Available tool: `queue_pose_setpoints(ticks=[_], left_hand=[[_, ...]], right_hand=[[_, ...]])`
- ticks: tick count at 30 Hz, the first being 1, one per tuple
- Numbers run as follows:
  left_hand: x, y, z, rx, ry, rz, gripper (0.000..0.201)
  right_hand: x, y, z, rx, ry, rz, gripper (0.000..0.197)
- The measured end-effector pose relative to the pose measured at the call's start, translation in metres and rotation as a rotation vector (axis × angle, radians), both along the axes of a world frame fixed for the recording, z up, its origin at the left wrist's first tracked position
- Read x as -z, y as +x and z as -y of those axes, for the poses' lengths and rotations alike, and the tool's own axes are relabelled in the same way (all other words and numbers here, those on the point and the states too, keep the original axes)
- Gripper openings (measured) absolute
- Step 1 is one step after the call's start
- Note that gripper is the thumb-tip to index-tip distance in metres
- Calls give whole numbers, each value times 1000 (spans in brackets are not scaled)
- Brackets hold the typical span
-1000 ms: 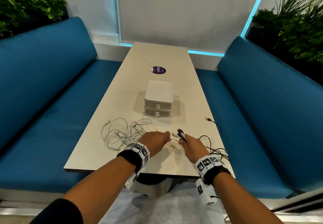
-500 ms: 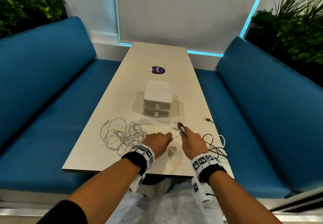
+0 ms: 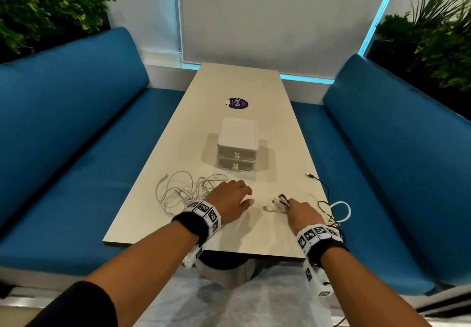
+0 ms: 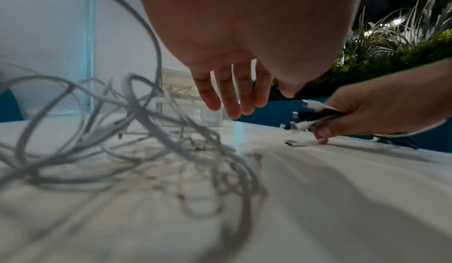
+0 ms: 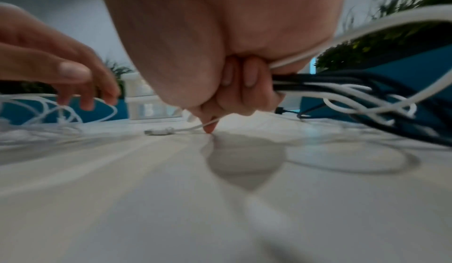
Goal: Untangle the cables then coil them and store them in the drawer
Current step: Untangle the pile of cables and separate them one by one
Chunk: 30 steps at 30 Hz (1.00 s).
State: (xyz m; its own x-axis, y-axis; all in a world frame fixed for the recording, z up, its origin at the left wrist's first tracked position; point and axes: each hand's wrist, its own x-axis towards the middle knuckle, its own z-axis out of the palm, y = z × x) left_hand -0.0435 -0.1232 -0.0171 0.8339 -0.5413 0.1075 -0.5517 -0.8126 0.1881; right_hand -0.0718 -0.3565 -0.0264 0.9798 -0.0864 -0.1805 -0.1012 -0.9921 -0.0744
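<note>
The empty, loose left hand [image 3: 230, 199] floats mid-frame, the messy pile of thin white cables [image 3: 183, 190] just left of it, while the right hand [image 3: 300, 212] grasps a bunch of black and white cable ends [image 3: 280, 200].

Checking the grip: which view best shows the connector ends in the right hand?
Left wrist: the connector ends fan out sharply from the right hand. The head view shows them small and blurred; in the right wrist view, the hand hides them, showing only trailing cables.

Tangled white cables [image 3: 183, 191] beside closed drawer [image 3: 237, 156].
</note>
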Motion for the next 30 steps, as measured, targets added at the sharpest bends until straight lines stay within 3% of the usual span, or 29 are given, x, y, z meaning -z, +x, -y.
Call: queue_pose_setpoints(ticks=[2,5,8,12,15,24,30], left_hand=[[-10,4,-8,-40,-8,77,33],[-19,11,-21,-160,-16,176,25],[-20,14,-30,-321,40,110,27],[-13,15,-38,-467,197,16,22],[-9,16,-45,-474,267,5,22],[-14,14,-46,-415,-75,8,23],[0,14,-38,-297,-48,132,23]], right_hand=[[-8,-2,21,128,-43,16,23],[-18,-6,41,372,44,64,24],[-21,-1,39,497,230,161,28],[-20,10,21,432,494,166,38],[-18,7,-2,337,638,96,41],[-5,0,-30,236,633,33,40],[-5,0,-31,231,629,-40,31]])
